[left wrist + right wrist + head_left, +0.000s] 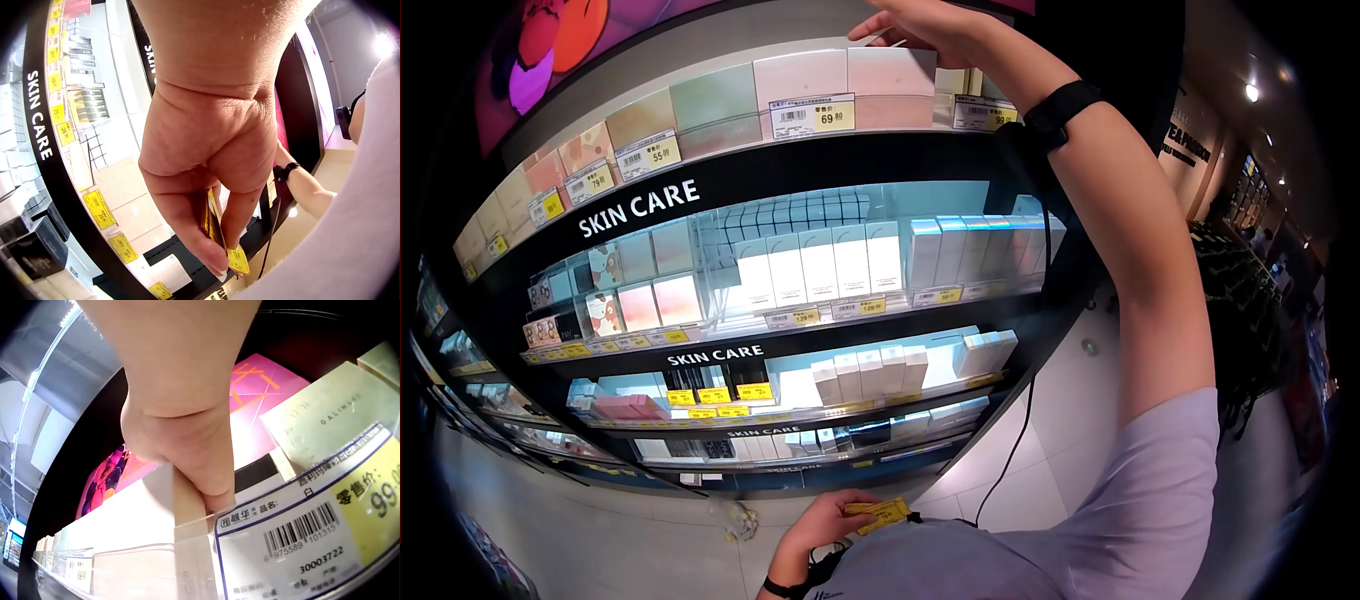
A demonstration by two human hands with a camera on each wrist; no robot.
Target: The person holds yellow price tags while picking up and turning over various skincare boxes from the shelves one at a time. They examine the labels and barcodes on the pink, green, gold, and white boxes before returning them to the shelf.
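Note:
My left hand (822,527) is low in front of the body, pinching a small stack of yellow price tags (884,515). The left wrist view shows the tags (238,260) between the thumb and fingers of that hand (203,144). Up at the top shelf, my right hand (935,28) reaches over a pale pink box (892,75), its visible fingers extended. In the right wrist view, the right hand (187,440) points down beside a pale box (134,509), fingertips hidden behind the shelf's clear lip and a 99 price label (300,531).
Pale green boxes (334,412) stand right of the right hand. Below, shelves marked SKIN CARE hold white boxes (818,265) and blue-white boxes (975,245) behind clear edges. A black cable (1012,455) hangs at the rack's right, over the tiled floor (1040,490).

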